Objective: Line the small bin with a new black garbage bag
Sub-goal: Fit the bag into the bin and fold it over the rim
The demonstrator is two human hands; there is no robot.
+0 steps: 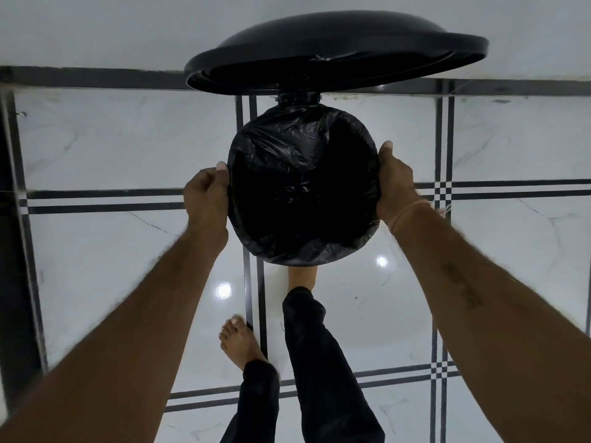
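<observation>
A small round bin stands on the floor, its mouth covered by a black garbage bag point(303, 161) that is folded over the rim all round and sags into the dark inside. The bin's black lid point(335, 39) stands raised behind it on its hinge point(299, 97). My left hand point(206, 195) pinches the bag's edge at the rim's left side. My right hand point(396, 183) grips the bag and rim on the right side. The bin's body is hidden beneath the bag.
The floor is glossy white tile point(479, 139) with black stripe lines. A white wall point(96, 27) rises behind the bin. My right foot point(302, 276) is under the bin's front edge, my left foot point(240, 343) stands further back. A dark edge point(9, 219) runs along the left.
</observation>
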